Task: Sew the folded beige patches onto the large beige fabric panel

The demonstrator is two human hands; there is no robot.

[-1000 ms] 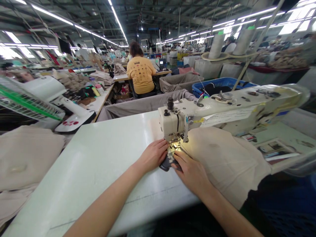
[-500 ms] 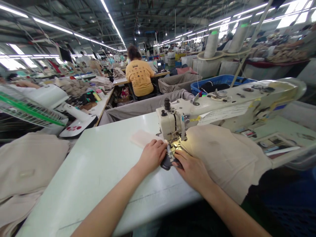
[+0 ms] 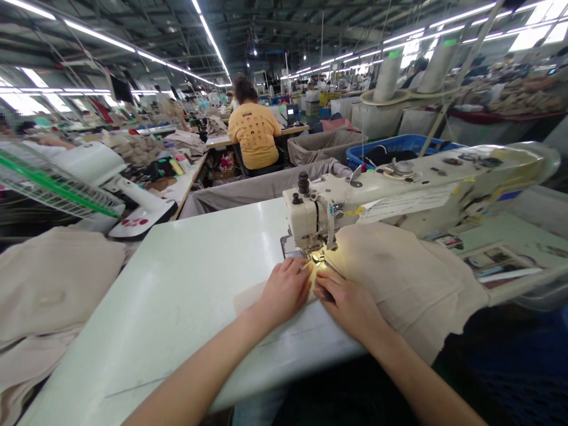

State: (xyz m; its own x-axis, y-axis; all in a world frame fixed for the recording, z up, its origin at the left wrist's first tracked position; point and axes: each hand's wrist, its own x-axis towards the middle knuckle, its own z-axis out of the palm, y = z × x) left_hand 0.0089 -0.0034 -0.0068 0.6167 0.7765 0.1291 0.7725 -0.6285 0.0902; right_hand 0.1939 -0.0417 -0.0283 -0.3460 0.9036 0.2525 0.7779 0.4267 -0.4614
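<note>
My left hand (image 3: 286, 290) lies flat, fingers stretched toward the needle, pressing a small pale beige piece (image 3: 248, 297) onto the white table (image 3: 186, 278). My right hand (image 3: 348, 305) rests with fingers down just right of it, at the edge of a large beige cloth (image 3: 399, 278). A bit of a dark piece (image 3: 326, 294) shows under my right fingers. Both sets of fingertips sit right in front of the presser foot of the cream sewing machine (image 3: 308, 222), where a small lamp lights the cloth.
The machine's arm (image 3: 444, 177) runs off to the right. Beige cloth is stacked at the left (image 3: 48, 284), beside a white fan base (image 3: 142, 216). Past the table's far edge stand a grey cloth bin (image 3: 248, 189) and a seated person in a yellow shirt (image 3: 255, 136).
The pale piece that lay behind my left hand now lies under it, nearer to me. The dark piece, plain between my hands before, is almost covered. Both hands shifted slightly toward me.
</note>
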